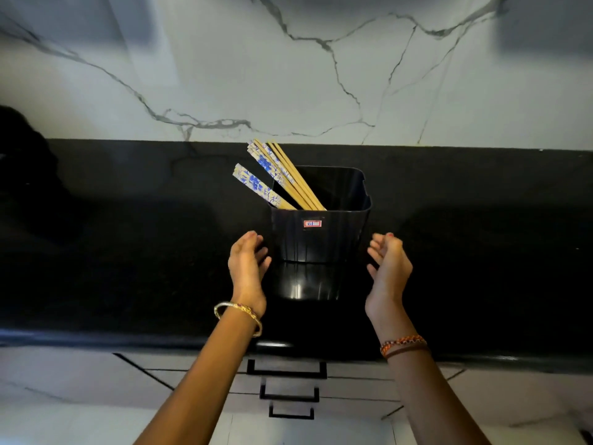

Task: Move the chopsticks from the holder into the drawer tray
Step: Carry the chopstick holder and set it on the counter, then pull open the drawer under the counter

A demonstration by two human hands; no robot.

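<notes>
Your holder, a dark square tub with a small red-and-white sticker on its near face, is standing upright on the black counter, and everything else is best placed against it. The chopsticks are sitting inside the holder, leaning toward its left rear corner, with their blue-and-white patterned tops sticking out above the rim (one is splaying lower and farther left than the rest). Your left hand is hovering just left of the holder with fingers loosely spread, gripping nothing. Your right hand is hovering just right of it, likewise relaxed and empty. The two hands are flanking the holder without touching it. Below the holder, three closed drawers with black handles are stacking down the cabinet front.
</notes>
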